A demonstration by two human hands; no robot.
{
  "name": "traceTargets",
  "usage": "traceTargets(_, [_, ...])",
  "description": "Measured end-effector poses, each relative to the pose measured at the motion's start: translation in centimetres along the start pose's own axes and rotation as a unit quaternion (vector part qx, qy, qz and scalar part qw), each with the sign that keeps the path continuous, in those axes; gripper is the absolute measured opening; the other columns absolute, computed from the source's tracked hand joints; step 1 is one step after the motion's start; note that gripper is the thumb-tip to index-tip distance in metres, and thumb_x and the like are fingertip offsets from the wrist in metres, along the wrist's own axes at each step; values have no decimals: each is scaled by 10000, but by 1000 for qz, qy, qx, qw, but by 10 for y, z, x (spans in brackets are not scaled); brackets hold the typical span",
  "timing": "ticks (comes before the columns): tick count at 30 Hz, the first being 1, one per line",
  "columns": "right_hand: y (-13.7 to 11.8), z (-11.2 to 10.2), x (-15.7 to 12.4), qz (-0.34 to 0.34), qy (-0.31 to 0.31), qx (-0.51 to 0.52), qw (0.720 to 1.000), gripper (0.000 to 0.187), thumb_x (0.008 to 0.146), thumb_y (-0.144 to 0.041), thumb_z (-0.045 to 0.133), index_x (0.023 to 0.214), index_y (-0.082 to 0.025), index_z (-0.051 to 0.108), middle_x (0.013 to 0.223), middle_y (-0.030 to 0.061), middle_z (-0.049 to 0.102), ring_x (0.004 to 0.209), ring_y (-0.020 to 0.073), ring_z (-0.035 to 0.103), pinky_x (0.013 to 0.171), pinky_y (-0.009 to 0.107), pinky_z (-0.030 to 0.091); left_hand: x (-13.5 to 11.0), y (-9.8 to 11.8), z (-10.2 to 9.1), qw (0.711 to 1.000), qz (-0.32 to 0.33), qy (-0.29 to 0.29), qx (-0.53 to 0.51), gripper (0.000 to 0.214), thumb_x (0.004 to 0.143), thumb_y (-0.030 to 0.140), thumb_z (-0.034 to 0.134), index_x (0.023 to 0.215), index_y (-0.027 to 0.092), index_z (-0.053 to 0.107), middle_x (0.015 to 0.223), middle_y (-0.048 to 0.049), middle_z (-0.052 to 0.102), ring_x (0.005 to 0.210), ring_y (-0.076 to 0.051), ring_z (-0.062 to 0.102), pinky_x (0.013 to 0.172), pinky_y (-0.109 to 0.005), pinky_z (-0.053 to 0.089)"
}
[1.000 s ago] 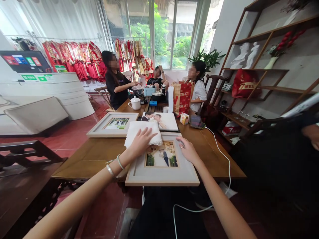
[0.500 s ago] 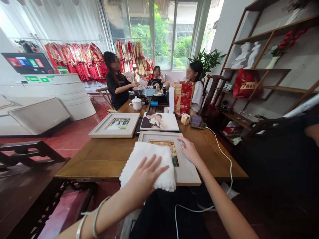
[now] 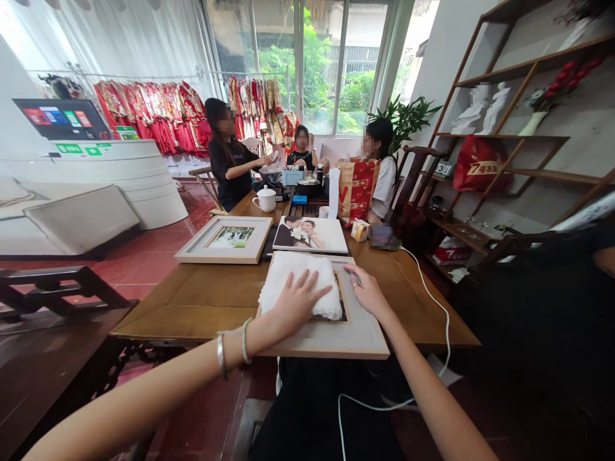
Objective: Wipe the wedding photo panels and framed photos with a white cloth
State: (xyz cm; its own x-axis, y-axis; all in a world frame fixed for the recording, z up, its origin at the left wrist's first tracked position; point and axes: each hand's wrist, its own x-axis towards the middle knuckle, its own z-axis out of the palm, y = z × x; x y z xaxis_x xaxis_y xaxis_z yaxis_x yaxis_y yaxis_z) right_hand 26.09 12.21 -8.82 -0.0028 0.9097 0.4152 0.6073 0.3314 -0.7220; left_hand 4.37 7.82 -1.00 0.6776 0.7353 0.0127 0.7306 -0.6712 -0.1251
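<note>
My left hand (image 3: 298, 301) lies flat with fingers spread on a folded white cloth (image 3: 283, 278). The cloth rests on a picture frame (image 3: 355, 336) with a pale wooden rim and a grey mat, hiding most of its photo. At the frame's upper right edge is my right hand (image 3: 368, 291), its bent fingers holding the rim. Beyond the frame lies a wedding photo print (image 3: 310, 235) showing a couple. A second framed photo (image 3: 223, 240) lies flat to the left of it.
On the wooden table (image 3: 192, 307) stand a white lidded mug (image 3: 265, 200), a red paper bag (image 3: 358, 189) and a small box (image 3: 359, 230). A white cable (image 3: 435, 301) trails from a phone (image 3: 384, 237) over the right edge. Several people sit at the far end.
My left hand has pushed the cloth away from me, up to the frame's far edge, uncovering the near rim. My right hand stays at the frame's right edge.
</note>
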Motion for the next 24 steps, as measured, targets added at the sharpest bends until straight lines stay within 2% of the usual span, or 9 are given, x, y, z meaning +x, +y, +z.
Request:
traceTargets(3, [1,0,0,-4,-4,1,1000,441,767,-67,413,1146,-199,596,1187,86,635,1103,195,588,1011,397,412,25,-12,4,999,0,18,33,667,818,94,543,1411,286,306,1462,-156,322,1353,-358,263,1023,-572,311])
traceTargets(7, [1,0,1,-8,-4,-6,1000,444,759,-58,422,1141,-192,604,1199,94,629,1134,211,570,1016,407,406,50,-18,14,997,9,56,55,642,839,104,528,1416,268,298,1467,-180,293,1360,-367,239,1035,-565,285])
traceTargets(11, [2,1,2,-7,3,-10,1000,448,745,-49,430,1124,-199,617,1213,86,624,1152,217,559,1021,409,399,60,-16,18,998,24,38,37,708,806,172,619,1421,270,283,1488,-187,239,1372,-392,177,1036,-596,253])
traceTargets(14, [2,1,2,-9,2,1,1000,448,742,-56,430,1125,-194,617,1196,84,632,1124,215,575,1006,392,413,55,-8,13,999,33,0,4,659,832,237,609,1415,275,303,1479,-189,253,1365,-410,184,1011,-622,269])
traceTargets(19, [2,0,2,-11,4,22,1000,485,733,-56,418,1149,-218,606,1180,71,642,1094,212,589,965,366,443,31,14,-6,993,83,-59,-62,587,868,283,567,1404,273,327,1446,-185,321,1351,-393,241,995,-622,301])
traceTargets(24, [6,0,1,-1,3,31,1000,465,705,-49,442,1101,-202,632,1180,84,644,1116,224,581,991,396,423,3,25,-20,982,139,-78,-106,578,884,305,546,1409,253,311,1445,-186,328,1354,-360,255,1007,-583,324])
